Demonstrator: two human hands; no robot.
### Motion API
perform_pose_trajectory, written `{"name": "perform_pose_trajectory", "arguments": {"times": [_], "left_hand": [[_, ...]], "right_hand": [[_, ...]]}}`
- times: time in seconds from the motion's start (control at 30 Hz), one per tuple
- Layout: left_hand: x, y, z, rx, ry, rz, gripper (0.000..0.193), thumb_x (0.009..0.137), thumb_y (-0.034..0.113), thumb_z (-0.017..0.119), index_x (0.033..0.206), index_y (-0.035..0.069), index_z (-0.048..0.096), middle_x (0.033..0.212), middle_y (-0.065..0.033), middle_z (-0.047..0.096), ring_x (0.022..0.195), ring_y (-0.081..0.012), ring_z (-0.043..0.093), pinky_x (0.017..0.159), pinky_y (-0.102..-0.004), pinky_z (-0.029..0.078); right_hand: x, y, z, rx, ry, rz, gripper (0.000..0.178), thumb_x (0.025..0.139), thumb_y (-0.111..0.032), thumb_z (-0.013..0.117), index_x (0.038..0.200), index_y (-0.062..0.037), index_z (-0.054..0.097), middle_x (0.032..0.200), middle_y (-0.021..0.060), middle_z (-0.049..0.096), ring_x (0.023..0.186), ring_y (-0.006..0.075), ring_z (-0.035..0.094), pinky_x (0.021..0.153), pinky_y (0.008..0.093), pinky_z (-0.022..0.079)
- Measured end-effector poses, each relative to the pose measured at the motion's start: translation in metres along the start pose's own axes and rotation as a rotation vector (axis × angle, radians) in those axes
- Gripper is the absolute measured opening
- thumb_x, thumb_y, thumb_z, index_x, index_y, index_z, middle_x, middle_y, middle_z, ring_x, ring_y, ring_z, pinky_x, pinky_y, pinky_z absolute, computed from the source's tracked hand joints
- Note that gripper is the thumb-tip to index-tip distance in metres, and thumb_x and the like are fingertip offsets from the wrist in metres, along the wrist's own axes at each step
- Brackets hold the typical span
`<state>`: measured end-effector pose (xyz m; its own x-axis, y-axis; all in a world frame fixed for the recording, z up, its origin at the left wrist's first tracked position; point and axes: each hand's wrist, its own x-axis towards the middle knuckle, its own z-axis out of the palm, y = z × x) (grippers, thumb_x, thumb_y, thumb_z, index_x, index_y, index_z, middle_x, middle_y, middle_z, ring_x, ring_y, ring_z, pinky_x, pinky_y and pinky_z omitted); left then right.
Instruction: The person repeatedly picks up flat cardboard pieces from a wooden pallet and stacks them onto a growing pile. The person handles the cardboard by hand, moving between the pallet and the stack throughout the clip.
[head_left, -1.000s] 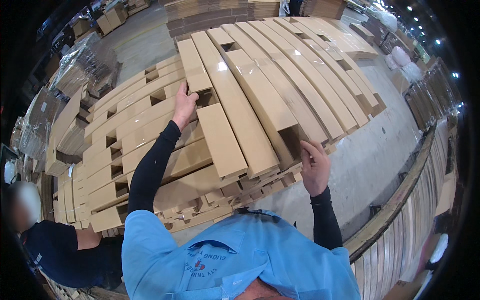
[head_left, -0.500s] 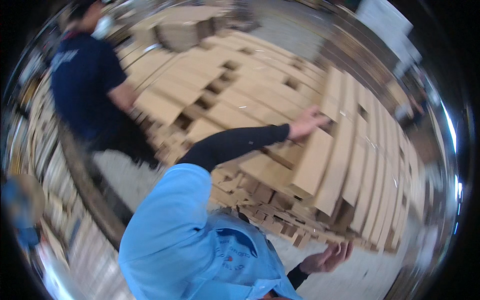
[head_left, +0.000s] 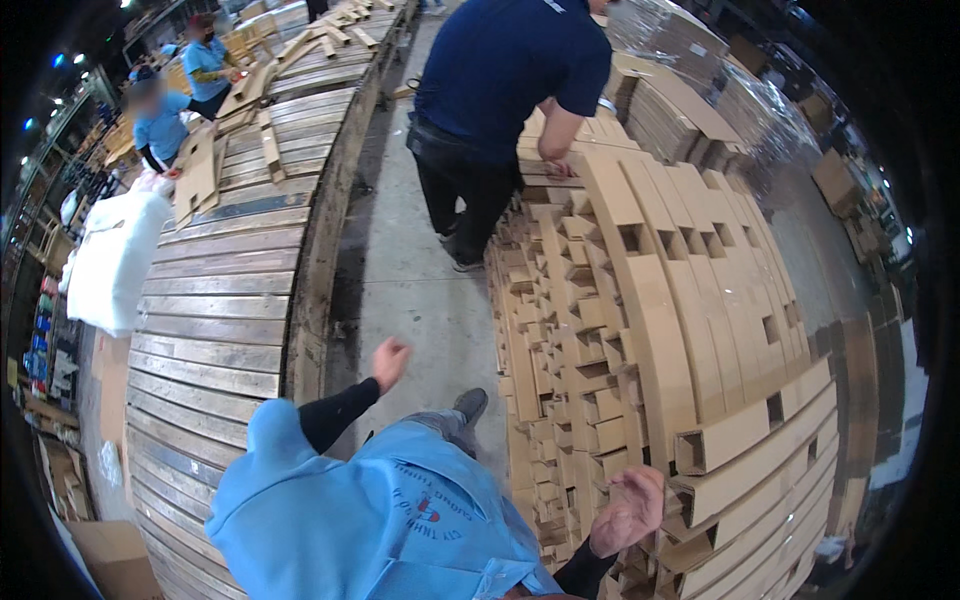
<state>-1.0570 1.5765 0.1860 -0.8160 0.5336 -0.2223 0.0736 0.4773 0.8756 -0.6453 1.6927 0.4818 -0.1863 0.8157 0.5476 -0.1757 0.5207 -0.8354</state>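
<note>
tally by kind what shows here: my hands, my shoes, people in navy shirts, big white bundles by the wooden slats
Hands: 2, left hand and right hand, the right near the cardboard stack
Shoes: 1, your dark shoe
Navy shirts: 1, the standing person
White bundles: 1, the big white bundle
Total: 5
</note>
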Motion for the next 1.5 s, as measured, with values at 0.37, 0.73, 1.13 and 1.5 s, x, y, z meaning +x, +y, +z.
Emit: {"name": "perform_pose_trajectory", "arguments": {"times": [0.37, 0.73, 1.13, 1.5], "left_hand": [[-0.153, -0.275, -0.139, 0.378, -0.07, -0.75, 0.045, 0.08, 0.028, 0.07, 0.12, 0.009, 0.066, 0.12, -0.0161, 0.067, 0.114, -0.037, 0.062, 0.097, -0.0441, 0.05], [0.005, -0.262, -0.245, 0.331, 0.043, -0.628, 0.058, 0.079, 0.027, 0.071, 0.127, -0.002, 0.057, 0.116, -0.0265, 0.065, 0.11, -0.0364, 0.064, 0.093, -0.042, 0.051], [0.205, -0.222, -0.293, 0.219, 0.15, -0.383, 0.052, 0.078, 0.028, 0.072, 0.118, -0.002, 0.059, 0.102, -0.0247, 0.069, 0.098, -0.0386, 0.067, 0.084, -0.0434, 0.053], [0.182, -0.212, -0.217, 0.376, -0.317, -0.445, 0.058, 0.082, 0.036, 0.071, 0.128, 0.003, 0.058, 0.118, -0.0229, 0.065, 0.112, -0.0357, 0.063, 0.092, -0.0445, 0.051]], "right_hand": [[0.028, -0.097, 0.216, 1.047, -1.68, 0.119, 0.051, 0.096, -0.027, 0.052, 0.139, 0.0001, 0.045, 0.135, 0.02, 0.053, 0.128, 0.0319, 0.049, 0.11, 0.0448, 0.037], [0.082, -0.068, 0.448, 0.923, -2.007, -0.08, 0.055, 0.089, -0.037, 0.066, 0.125, 0.0027, 0.054, 0.149, 0.0316, 0.032, 0.142, 0.0488, 0.027, 0.111, 0.0642, 0.023], [0.096, -0.049, 0.546, 0.866, -1.805, -0.063, 0.093, 0.086, -0.064, 0.055, 0.146, 0.0043, 0.032, 0.15, 0.0257, 0.034, 0.14, 0.0371, 0.033, 0.117, 0.0476, 0.024], [0.212, 0.017, 0.574, 1.066, -1.845, -0.565, 0.056, 0.094, -0.043, 0.053, 0.13, 0.0005, 0.051, 0.139, 0.0257, 0.046, 0.132, 0.0391, 0.043, 0.108, 0.0581, 0.03]]}}
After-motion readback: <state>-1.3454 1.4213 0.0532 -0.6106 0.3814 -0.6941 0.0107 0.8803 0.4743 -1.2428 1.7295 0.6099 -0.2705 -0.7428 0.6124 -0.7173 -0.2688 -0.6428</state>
